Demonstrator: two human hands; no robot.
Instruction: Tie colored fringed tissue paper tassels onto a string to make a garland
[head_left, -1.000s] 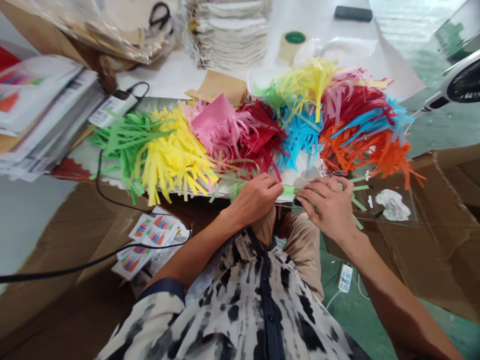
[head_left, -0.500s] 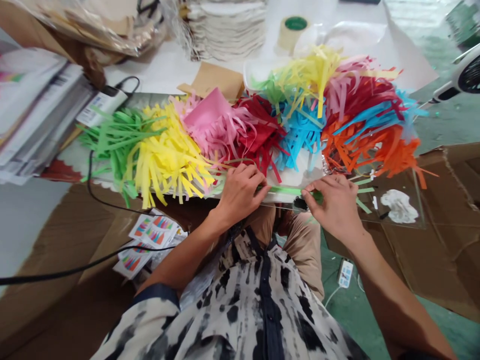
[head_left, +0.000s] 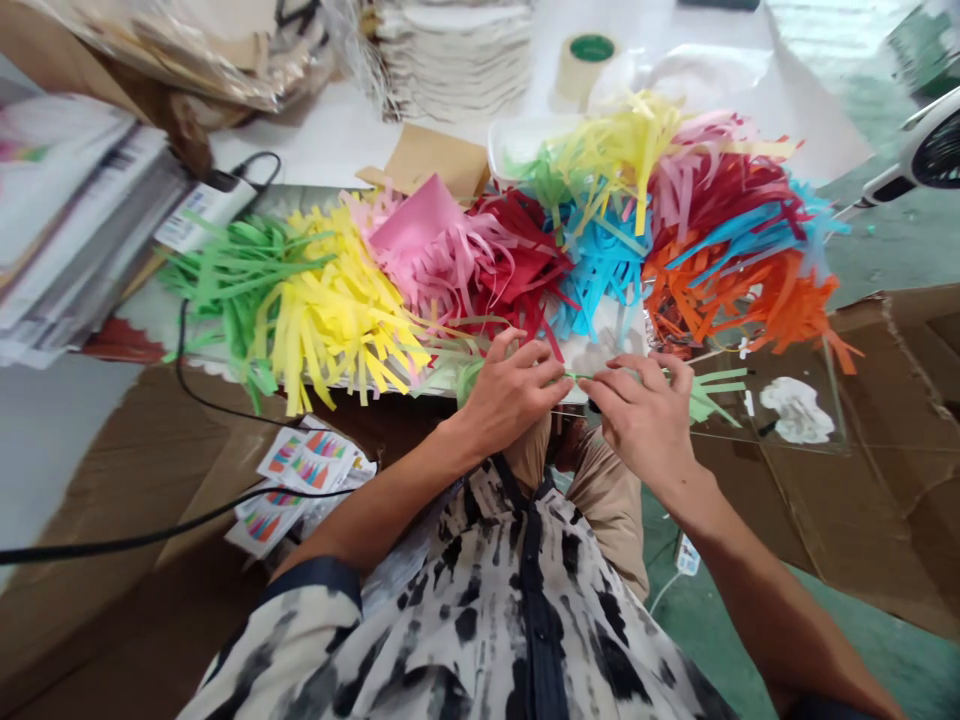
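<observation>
two hands: left hand (head_left: 517,385) and right hand (head_left: 646,408) nearly meet at the desk's (head_left: 319,130) near edge.
fingers: both sets curled closed, pinching light green fringed paper (head_left: 711,397); exact fingertip contact is partly hidden.
green fringe: along the near edge, its narrow middle between the hands, loose strips beyond each; gripped both sides, probably to keep that middle taut.
colour row: green bundle (head_left: 236,270), yellow bundle (head_left: 345,325), pink bundle (head_left: 439,250), red bundle (head_left: 521,265), blue bundle (head_left: 604,270), orange bundle (head_left: 750,295), left to right, perhaps sorted for easy reach.
crowding: bundles fill the space behind the hands; black cable (head_left: 225,398) droops past the near edge, left.
near right corner: white crumpled lump (head_left: 796,410).
toward far edge: tape roll (head_left: 585,75), white stack (head_left: 454,60).
</observation>
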